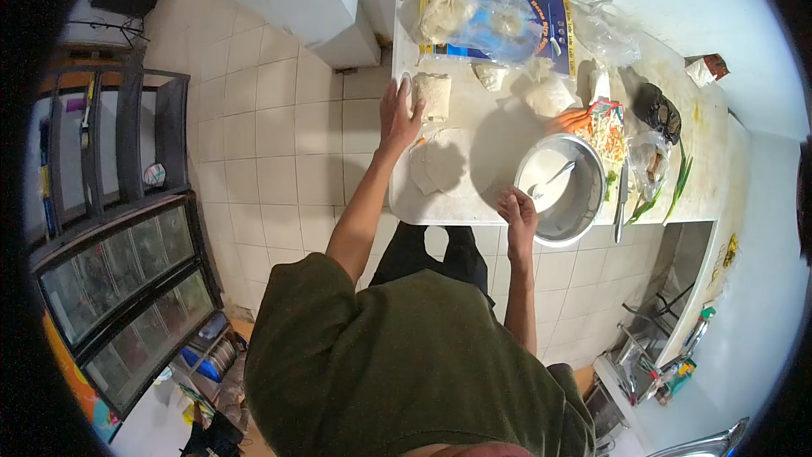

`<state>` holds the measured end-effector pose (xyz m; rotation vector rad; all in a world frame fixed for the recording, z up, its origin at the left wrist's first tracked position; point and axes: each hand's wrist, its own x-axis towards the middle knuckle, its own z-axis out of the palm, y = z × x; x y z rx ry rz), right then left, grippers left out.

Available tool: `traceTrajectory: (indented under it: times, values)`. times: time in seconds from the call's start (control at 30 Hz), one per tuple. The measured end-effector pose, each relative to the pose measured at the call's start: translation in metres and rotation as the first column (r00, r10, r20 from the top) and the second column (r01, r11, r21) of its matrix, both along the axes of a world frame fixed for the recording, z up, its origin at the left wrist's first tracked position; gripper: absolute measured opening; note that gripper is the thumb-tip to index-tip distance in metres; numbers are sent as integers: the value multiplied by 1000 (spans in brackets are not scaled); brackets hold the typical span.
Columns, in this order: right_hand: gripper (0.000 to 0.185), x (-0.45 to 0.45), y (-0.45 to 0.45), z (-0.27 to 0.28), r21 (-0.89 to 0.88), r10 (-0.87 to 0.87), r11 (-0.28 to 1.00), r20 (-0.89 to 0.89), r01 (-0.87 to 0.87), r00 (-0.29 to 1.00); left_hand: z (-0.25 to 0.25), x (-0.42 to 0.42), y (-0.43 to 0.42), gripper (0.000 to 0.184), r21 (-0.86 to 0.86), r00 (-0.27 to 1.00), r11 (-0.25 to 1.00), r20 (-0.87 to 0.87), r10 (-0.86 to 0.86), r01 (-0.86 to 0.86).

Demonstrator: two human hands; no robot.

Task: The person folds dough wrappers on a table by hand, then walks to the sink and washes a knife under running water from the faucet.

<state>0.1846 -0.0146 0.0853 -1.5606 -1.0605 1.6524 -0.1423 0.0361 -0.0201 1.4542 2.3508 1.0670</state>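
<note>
My left hand point(399, 116) is at the table's left edge with its fingers apart, beside a pale folded stack that looks like dough sheets point(433, 96). Whether its fingertips touch the stack I cannot tell. My right hand point(518, 213) is closed, fingertips together, at the left rim of a metal bowl point(594, 218). What the fingers hold, if anything, is hidden. White liquid point(534, 176) lies in the bowl with a spoon point(558, 173) resting in it. A thin pale sheet point(433, 167) lies flat between my hands, partly in shadow.
Shredded vegetables point(606, 140), carrots point(568, 121), a knife point(622, 203) and green onions point(679, 178) lie right of and behind the bowl. At the back, plastic bags with dough point(448, 13) rest on a blue printed sheet point(550, 13). A dark rack point(123, 140) stands left.
</note>
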Motion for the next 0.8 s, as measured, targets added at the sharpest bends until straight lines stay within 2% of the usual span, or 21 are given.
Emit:
traceTrajectory:
  times: [0.1, 0.17, 0.23, 0.27, 0.3, 0.33, 0.37, 0.4, 0.43, 0.47, 0.5, 0.63, 0.8]
  values:
    - [40, 13, -6, 2, -33, -12, 999, -1, 12, 1000, 2, -3, -59, 60, -3, 989, 1000, 149, 13, -13]
    - [40, 20, -9, 6, -57, -42, 998, -27, 41, 999, 2, 1, -119, 55, -29, 984, 997, 164, 68, -65]
    - [39, 29, -12, 12, -65, -57, 996, -36, 55, 998, -54, -5, -205, 56, -87, 989, 992, 110, 101, -92]
    - [40, 35, -15, 12, -63, -71, 996, -49, 68, 996, -44, -2, -240, 59, -361, 956, 916, 158, 247, -177]
    - [40, 42, -19, 11, -64, -85, 995, -61, 81, 995, -64, 1, -292, 64, -475, 925, 851, 172, 338, -222]
    - [42, 49, -22, 9, -59, -87, 995, -78, 82, 993, -62, 5, -339, 66, -624, 852, 751, 254, 459, -218]
    - [42, 56, -24, 4, -62, -91, 994, -64, 87, 994, -150, -3, -432, 69, -646, 937, 747, 141, 321, -159]
    - [41, 62, -26, 3, -63, -112, 992, -83, 107, 990, -164, 1, -492, 74, -689, 846, 710, 287, 449, -143]
    - [41, 69, -28, 1, -64, -133, 990, -101, 127, 986, -141, 11, -520, 76, -832, 601, 538, 362, 712, -136]
    - [39, 75, -29, -3, -68, -146, 988, -105, 139, 984, -66, 25, -514, 77, -978, 647, 208, 137, 750, -33]
    - [40, 80, -29, -3, -71, -168, 985, -125, 160, 978, -55, 40, -550, 76, -989, 633, 147, 131, 763, 28]
    - [38, 89, -24, -3, -76, -252, 967, -152, 243, 956, -67, 63, -622, 73, -975, 558, 180, 223, 799, 132]
    - [32, 78, -3, -1, -63, -295, 955, -254, 289, 921, -112, 42, -593, 70, -922, 588, 360, 371, 719, 142]
